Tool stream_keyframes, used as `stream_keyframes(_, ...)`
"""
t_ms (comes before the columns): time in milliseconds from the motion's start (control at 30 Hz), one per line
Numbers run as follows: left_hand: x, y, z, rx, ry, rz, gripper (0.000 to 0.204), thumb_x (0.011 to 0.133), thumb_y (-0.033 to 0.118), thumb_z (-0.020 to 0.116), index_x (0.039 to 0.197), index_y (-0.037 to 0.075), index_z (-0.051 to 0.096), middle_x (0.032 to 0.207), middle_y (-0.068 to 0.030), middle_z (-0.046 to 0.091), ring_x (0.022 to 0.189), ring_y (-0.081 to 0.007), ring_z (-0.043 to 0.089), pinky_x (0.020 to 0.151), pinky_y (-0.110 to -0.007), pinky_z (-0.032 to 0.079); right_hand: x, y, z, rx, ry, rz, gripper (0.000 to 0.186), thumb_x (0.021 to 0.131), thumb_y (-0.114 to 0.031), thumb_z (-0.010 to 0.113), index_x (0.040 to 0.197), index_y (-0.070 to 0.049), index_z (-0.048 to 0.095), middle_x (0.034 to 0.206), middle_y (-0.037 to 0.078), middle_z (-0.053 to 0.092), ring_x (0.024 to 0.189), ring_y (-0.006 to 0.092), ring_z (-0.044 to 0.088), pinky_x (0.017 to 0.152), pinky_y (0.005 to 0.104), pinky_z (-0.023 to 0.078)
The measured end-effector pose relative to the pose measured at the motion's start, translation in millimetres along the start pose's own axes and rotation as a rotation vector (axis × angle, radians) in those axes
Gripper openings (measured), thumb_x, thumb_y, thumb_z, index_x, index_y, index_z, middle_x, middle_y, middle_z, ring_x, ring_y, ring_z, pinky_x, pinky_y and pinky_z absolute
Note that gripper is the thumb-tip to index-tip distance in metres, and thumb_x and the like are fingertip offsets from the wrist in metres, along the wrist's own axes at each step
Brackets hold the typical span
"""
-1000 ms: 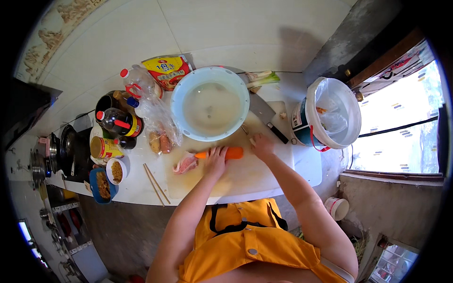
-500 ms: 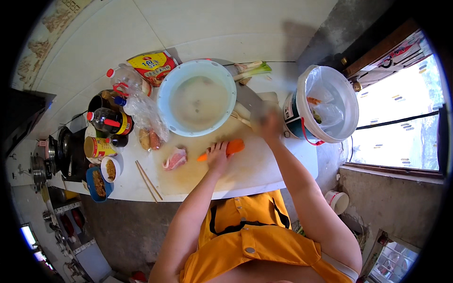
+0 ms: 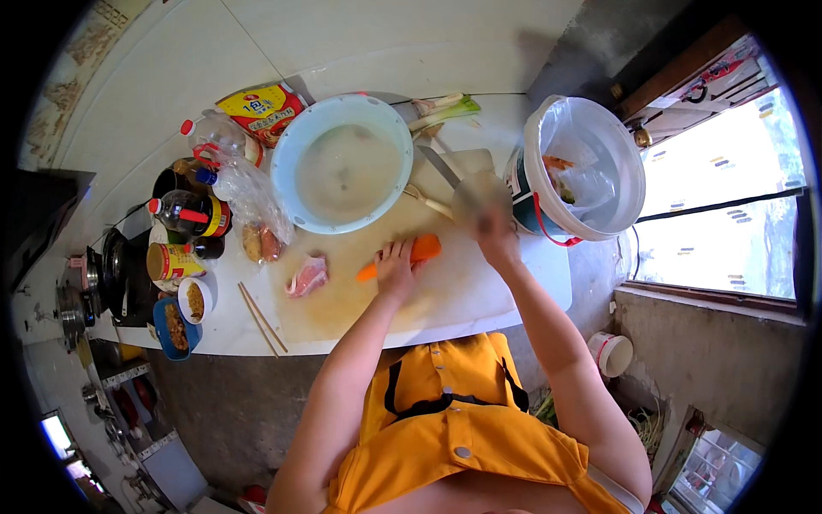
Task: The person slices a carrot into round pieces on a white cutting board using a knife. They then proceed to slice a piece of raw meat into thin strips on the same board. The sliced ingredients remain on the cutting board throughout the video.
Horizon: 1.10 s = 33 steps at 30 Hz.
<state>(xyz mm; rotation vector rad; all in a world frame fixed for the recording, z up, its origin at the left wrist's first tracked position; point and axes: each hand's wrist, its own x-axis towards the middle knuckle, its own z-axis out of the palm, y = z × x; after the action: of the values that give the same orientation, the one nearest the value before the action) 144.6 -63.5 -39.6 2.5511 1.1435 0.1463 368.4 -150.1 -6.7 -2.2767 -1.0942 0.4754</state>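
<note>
On the beige cutting board (image 3: 402,313), my left hand (image 3: 396,267) is closed over an orange carrot (image 3: 425,247), which lies sideways beneath its fingers. My right hand (image 3: 497,240) is at the handle end of a cleaver (image 3: 443,168); its fingers are smeared, so whether it grips the handle is unclear. Pale stalks (image 3: 432,203) lie just left of that hand. A piece of raw meat (image 3: 306,276) sits left of the carrot. Behind is a light-blue basin (image 3: 291,163) of cloudy water.
A large white-rimmed bucket (image 3: 621,218) with plastic bags stands at the right. Bottles (image 3: 184,217), a bag of potatoes (image 3: 261,242), two small bowls (image 3: 194,301) and chopsticks (image 3: 261,317) crowd the left. Leeks (image 3: 449,111) lie behind, and a window (image 3: 711,248) is at the right.
My right hand has moved forward, away from my body, onto the cleaver's handle area. My left hand remains on the carrot. The whole view has shifted slightly.
</note>
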Motion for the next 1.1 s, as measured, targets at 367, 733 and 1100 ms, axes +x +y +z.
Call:
stream_keyframes(367,5.6,0.2,-5.6,0.023,-0.023,0.125,0.063,0.08,0.043,0.065,0.131,0.01,0.048,0.119,-0.0084,0.055,0.111,-0.0277,0.05,0.093,-0.045,0.039,-111.0,-28.7,-13.0,0.131,-0.252,0.287,0.04,0.091,-0.039,0.057,0.121,-0.013,0.051,0.082,0.023,0.066,0.079,0.0415,0.064,0.071,0.047,0.05)
stream_keyframes(733,11.8,0.4,3.0,0.053,-0.083,0.141,0.062,0.083,0.044,0.062,0.132,0.009,0.045,0.119,-0.0095,0.054,0.112,-0.0283,0.049,0.092,-0.046,0.04,-105.2,-26.7,11.1,0.248,-0.384,0.303,0.051,0.091,-0.04,0.054,0.134,-0.014,0.048,0.087,0.018,0.069,0.086,0.0374,0.065,0.078,0.0429,0.05)
stream_keyframes(1100,4.7,12.9,25.2,0.055,0.055,0.174,0.057,0.085,0.042,0.061,0.126,0.006,0.046,0.115,-0.0092,0.056,0.103,-0.028,0.055,0.083,-0.04,0.044,-127.6,-68.6,-26.5,0.199,-0.252,0.328,0.046,0.097,-0.043,0.042,0.123,-0.009,0.058,0.091,0.026,0.064,0.092,0.0416,0.061,0.082,0.045,0.047)
